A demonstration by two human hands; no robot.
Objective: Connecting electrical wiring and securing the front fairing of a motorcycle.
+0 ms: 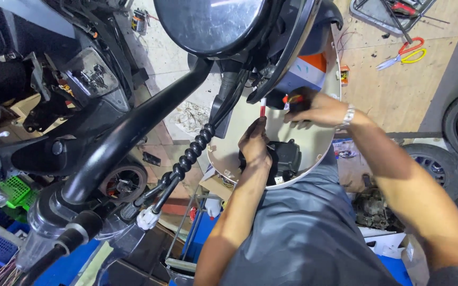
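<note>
Grey-trousered lap [303,233] under a cream scooter panel [314,143], both hands working at it.

Left hand [254,148] is closed on the black plastic unit [287,156] on the panel's inner face; right hand [314,108] grips a red-handled tool [292,99] just above it. The panel looks light, stiff and scratch-prone, best held by its rim. Scissors [406,53] lie well beyond the panel.
</note>
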